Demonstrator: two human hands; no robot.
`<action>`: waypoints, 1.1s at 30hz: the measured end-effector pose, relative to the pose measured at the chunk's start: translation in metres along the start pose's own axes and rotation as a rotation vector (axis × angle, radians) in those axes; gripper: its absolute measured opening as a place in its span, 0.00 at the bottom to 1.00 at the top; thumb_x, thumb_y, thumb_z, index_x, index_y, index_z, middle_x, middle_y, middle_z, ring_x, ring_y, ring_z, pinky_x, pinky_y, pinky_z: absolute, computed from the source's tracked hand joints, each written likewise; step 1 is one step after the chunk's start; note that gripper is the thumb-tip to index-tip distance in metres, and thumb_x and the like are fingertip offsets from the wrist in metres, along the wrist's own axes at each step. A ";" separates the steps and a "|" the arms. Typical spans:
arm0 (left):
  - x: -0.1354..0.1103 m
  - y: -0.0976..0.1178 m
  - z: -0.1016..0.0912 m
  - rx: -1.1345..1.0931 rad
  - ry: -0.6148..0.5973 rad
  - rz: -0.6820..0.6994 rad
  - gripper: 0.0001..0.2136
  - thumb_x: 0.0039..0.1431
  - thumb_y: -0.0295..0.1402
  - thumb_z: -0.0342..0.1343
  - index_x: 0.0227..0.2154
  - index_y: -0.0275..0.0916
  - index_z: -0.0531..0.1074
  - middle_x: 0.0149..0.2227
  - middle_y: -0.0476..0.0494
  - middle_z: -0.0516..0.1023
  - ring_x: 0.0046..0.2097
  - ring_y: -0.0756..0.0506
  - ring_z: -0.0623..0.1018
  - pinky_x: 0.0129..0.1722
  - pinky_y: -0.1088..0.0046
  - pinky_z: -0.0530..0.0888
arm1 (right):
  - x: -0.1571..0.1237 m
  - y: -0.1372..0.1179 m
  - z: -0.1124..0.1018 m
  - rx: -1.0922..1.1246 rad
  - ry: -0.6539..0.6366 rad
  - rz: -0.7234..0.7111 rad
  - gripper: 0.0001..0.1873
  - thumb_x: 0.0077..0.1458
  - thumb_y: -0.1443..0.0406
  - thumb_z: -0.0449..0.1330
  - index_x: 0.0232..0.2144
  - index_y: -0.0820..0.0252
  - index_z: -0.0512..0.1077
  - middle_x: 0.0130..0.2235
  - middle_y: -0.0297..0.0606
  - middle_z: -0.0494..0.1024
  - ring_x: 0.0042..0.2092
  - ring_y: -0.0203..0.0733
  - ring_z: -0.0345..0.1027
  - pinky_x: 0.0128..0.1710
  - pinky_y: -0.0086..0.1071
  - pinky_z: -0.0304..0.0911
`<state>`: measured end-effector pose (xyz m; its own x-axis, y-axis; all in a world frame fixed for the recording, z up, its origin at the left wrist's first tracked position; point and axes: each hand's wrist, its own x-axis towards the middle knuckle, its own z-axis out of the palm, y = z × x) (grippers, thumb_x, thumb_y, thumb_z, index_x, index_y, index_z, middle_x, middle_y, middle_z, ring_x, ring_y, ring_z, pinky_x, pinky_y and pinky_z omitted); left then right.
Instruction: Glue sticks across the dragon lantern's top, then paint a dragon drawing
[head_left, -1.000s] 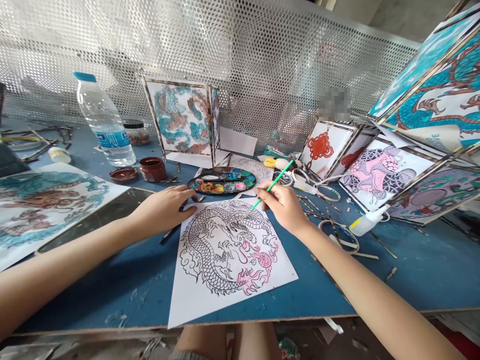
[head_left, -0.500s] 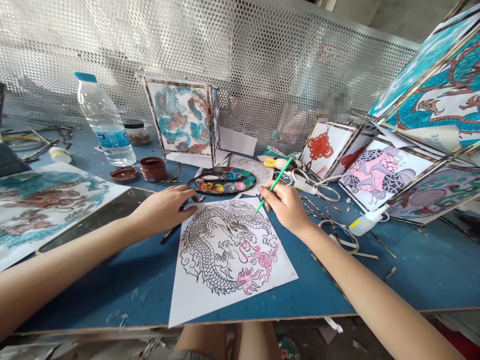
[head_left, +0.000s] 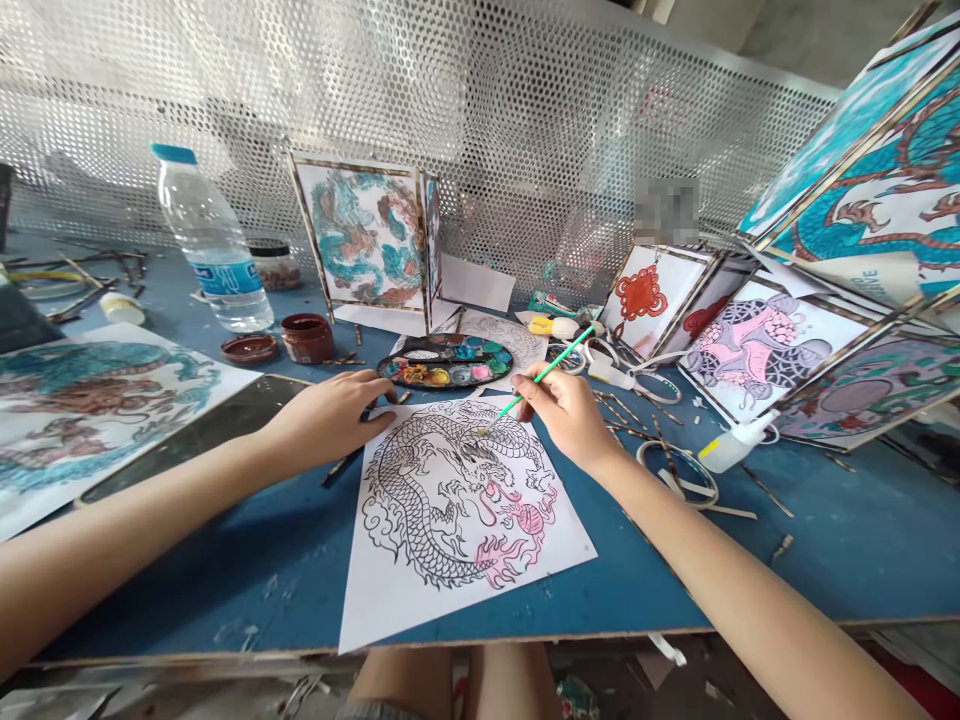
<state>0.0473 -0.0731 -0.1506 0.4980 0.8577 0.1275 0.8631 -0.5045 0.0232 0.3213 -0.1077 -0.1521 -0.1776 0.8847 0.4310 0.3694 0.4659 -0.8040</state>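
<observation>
A sheet of paper with a printed dragon point(head_left: 442, 500) lies on the blue table, its lower right flames and ball coloured pink. My right hand point(head_left: 562, 408) is closed around a green-handled paintbrush point(head_left: 556, 366), whose tip is over the upper part of the dragon. My left hand point(head_left: 341, 412) rests at the sheet's upper left corner, fingers stretched out and slightly bent, holding nothing. Just beyond the sheet sits an oval paint palette point(head_left: 450, 362) with several smeared colours.
A water bottle point(head_left: 214, 250) and an open brown paint jar point(head_left: 306, 338) stand at the left. Behind is a picture lantern point(head_left: 367, 240). At the right are scissors point(head_left: 652, 382), a glue bottle point(head_left: 739, 442) and more lantern panels point(head_left: 772, 340). A painted dragon sheet point(head_left: 97, 420) lies left.
The paintbrush has shifted left, its tip moving along the dragon's upper body, and its handle leans lower to the right. My left hand and the sheet stay nearly in place.
</observation>
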 end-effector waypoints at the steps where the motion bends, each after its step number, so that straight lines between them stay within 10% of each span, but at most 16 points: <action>1: 0.000 0.000 0.000 0.004 -0.002 0.000 0.18 0.58 0.44 0.43 0.43 0.39 0.70 0.42 0.40 0.73 0.43 0.39 0.73 0.38 0.66 0.70 | 0.000 0.000 -0.001 -0.035 0.011 -0.009 0.15 0.57 0.55 0.53 0.24 0.59 0.64 0.19 0.30 0.68 0.22 0.33 0.65 0.26 0.28 0.60; 33: -0.001 0.000 0.000 0.008 0.013 -0.003 0.19 0.58 0.44 0.42 0.42 0.39 0.70 0.43 0.39 0.74 0.43 0.40 0.74 0.37 0.67 0.71 | -0.002 -0.005 0.002 0.053 -0.059 0.021 0.14 0.57 0.54 0.53 0.26 0.58 0.64 0.21 0.31 0.71 0.25 0.34 0.68 0.29 0.30 0.63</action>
<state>0.0472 -0.0741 -0.1507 0.4943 0.8580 0.1399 0.8653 -0.5010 0.0155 0.3177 -0.1114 -0.1501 -0.2241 0.8929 0.3905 0.3249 0.4463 -0.8338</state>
